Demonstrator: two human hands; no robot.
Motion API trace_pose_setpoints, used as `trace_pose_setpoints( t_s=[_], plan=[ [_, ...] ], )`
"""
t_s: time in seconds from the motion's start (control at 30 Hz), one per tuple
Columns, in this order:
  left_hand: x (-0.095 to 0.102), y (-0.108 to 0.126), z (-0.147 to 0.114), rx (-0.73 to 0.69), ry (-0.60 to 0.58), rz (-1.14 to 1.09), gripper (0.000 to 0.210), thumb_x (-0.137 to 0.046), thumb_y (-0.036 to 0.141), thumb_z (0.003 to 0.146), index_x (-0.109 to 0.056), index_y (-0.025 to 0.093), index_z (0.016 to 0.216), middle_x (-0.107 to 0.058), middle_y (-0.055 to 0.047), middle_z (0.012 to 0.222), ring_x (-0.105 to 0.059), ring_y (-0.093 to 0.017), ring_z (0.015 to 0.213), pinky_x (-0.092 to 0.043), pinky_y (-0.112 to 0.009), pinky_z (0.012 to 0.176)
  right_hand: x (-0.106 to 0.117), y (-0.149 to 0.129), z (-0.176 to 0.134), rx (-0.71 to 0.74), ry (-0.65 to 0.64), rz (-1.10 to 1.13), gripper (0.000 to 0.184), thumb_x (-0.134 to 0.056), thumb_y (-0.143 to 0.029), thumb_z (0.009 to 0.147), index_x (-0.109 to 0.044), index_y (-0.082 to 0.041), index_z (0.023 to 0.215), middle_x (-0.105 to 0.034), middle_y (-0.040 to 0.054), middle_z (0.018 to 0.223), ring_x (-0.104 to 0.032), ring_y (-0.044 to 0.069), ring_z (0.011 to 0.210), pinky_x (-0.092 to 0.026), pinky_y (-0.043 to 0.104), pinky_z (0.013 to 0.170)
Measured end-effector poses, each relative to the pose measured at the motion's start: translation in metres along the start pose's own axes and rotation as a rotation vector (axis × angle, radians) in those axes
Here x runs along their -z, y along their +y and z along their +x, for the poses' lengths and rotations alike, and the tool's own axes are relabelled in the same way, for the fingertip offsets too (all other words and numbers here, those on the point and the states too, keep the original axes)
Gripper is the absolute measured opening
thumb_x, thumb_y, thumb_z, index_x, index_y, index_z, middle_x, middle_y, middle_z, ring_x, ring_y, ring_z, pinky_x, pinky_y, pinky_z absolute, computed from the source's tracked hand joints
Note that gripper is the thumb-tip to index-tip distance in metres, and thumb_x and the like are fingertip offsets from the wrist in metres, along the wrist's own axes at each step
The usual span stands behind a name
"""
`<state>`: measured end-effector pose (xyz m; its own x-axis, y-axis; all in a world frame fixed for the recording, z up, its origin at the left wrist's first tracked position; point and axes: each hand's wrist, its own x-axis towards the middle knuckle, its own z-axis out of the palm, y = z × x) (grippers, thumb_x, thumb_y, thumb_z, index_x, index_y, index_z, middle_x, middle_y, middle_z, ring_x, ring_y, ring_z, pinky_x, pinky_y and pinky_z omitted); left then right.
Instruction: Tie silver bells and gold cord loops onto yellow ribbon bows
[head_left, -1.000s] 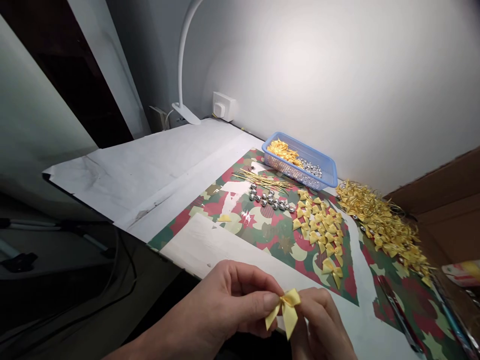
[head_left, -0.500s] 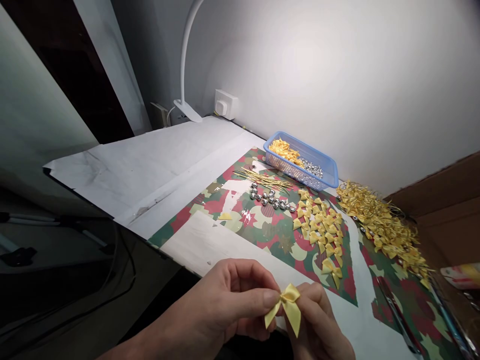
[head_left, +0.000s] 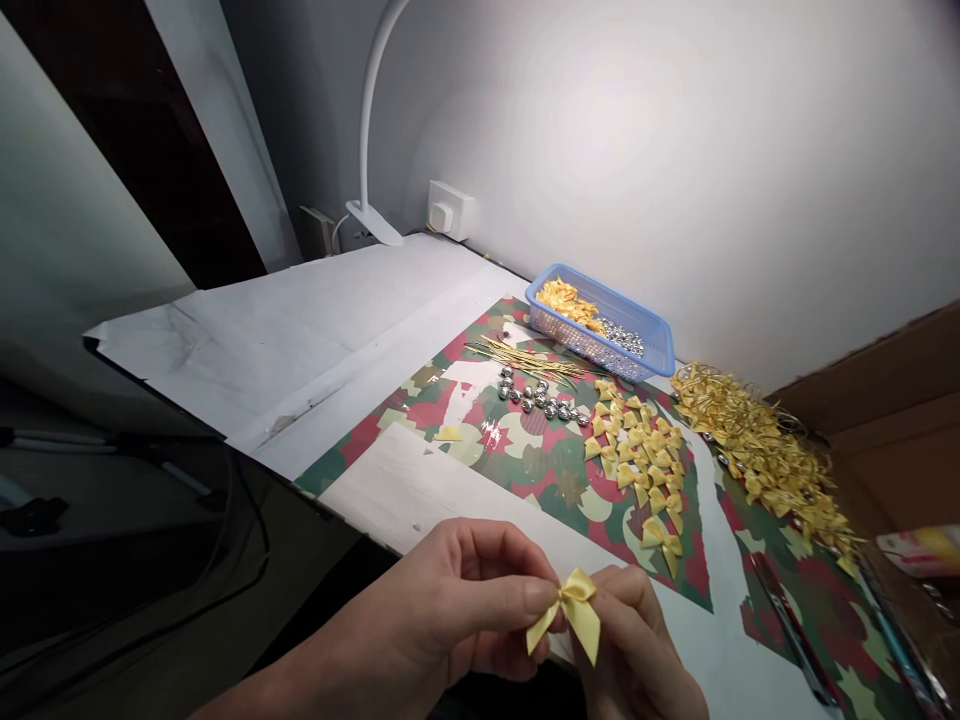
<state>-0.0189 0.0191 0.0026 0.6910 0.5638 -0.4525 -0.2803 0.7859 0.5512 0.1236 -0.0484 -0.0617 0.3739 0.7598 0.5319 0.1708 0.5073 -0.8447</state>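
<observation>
A small yellow ribbon bow is pinched at its knot between my left hand and my right hand, low at the near table edge. The bow's two tails hang down. Beyond the hands, several more yellow bows lie spread on the camouflage-patterned sheet. A row of silver bells and a bundle of thin gold wires lie further back.
A blue basket with bows and bells stands by the wall. A heap of gold-tied bows stretches along the right. A white lamp arm and a wall socket are at the back left. Cardboard box on the right.
The bow has been turned slightly between my fingers and sits a little lower; both hands stay in the same place.
</observation>
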Motion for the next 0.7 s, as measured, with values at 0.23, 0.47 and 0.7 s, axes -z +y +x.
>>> trace_pose_setpoints(
  t_s=[0.23,0.47,0.7],
  plan=[
    [-0.0012,0.0009,0.0023,0.007,-0.027,-0.038,0.011,-0.086,0.017,0.075,-0.076,0.013,0.072,-0.072,-0.002,0.066,-0.059,-0.008,0.059,-0.047,-0.015,0.056,-0.0007,0.0047,-0.0009,0.011,0.003,0.020,0.031,-0.064,-0.005,0.093,-0.073,-0.028,0.111,-0.052,-0.0028,0.077,-0.047,0.013,0.062,-0.039,0.027,0.052],
    [-0.0010,0.0005,0.0026,0.028,-0.026,-0.061,0.011,-0.085,0.015,0.076,-0.076,0.012,0.072,-0.072,-0.003,0.067,-0.059,-0.008,0.059,-0.048,-0.015,0.056,-0.0048,0.0076,-0.0002,0.034,0.030,0.008,0.025,-0.060,-0.015,0.098,-0.073,-0.030,0.113,-0.049,-0.0023,0.077,-0.049,0.014,0.068,-0.036,0.028,0.053],
    [-0.0007,-0.0011,0.0032,0.026,-0.019,-0.069,0.011,-0.086,0.017,0.077,-0.075,0.013,0.074,-0.071,-0.002,0.067,-0.058,-0.007,0.057,-0.048,-0.015,0.056,-0.0012,0.0069,-0.0011,-0.001,0.003,0.005,0.024,-0.065,-0.010,0.094,-0.074,-0.028,0.108,-0.050,-0.0030,0.075,-0.051,0.013,0.066,-0.040,0.026,0.054]
  ],
)
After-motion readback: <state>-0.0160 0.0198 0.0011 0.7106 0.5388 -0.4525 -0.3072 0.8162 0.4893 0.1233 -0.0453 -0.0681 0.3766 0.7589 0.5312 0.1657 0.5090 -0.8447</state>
